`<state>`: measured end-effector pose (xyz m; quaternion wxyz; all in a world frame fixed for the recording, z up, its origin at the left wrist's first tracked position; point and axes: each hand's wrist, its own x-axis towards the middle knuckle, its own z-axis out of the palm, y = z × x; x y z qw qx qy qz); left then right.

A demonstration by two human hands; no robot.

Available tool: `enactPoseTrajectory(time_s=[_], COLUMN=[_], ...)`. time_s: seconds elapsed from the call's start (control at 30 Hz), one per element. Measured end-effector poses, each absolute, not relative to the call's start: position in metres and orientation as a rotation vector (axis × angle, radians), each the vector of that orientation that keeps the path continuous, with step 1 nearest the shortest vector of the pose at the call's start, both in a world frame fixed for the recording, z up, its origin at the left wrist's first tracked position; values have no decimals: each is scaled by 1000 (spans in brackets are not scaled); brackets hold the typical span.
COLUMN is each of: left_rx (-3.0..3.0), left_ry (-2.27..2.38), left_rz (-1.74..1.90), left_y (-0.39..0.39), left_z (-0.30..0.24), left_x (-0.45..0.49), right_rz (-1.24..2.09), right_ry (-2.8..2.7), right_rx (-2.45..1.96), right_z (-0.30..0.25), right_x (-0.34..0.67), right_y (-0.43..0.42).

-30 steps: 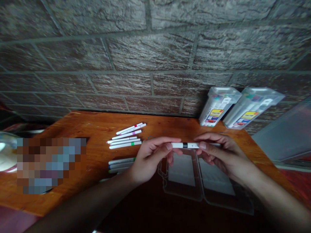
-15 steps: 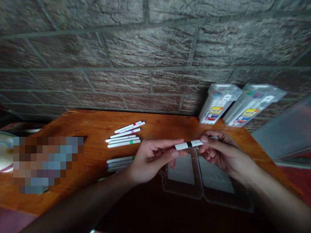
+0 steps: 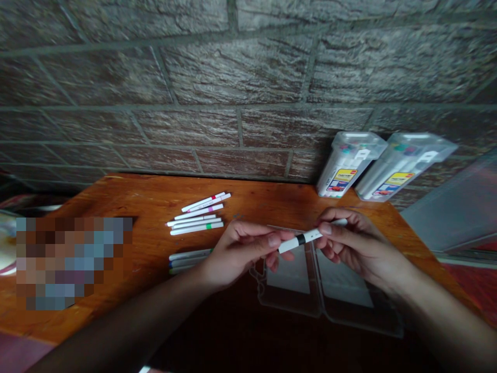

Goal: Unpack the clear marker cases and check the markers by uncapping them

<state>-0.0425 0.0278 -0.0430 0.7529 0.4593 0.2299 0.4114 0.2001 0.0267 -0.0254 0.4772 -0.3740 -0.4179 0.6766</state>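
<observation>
A white marker (image 3: 288, 244) with a black band is held between my two hands above the table, tilted with its right end higher. My right hand (image 3: 345, 233) pinches the marker near its right end, thumb on top. The fingers of my left hand (image 3: 244, 251) close in at the marker's lower left end, with fingertips behind it; how firmly they grip is unclear. Beneath the hands lies an opened clear plastic case (image 3: 320, 305), with white panels in both halves.
White markers (image 3: 196, 225) with coloured bands lie in a group left of my hands. More markers (image 3: 186, 261) are partly hidden behind my left forearm. Two clear marker cases (image 3: 341, 171) stand against the brick wall (image 3: 233, 77). A blurred-out patch (image 3: 77, 264) covers the table's left side.
The marker has tilted more, its left end dropping and more of its right end showing. My left thumb and index finger have shifted slightly left along it.
</observation>
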Motion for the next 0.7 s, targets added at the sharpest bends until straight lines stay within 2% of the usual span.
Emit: enactPoseTrajectory(time_s=[0.4,0.7], left_rx=[970,1062], left_ry=[417,532], left_rz=[860,920], left_y=[28,28], left_z=[-43,-42], left_x=[-43,-43], right_rz=[1652,1655], right_ry=[-1029,-983], right_rx=[-940,-926], right_z=[-24,-24], right_x=[198,198], right_y=[26,27])
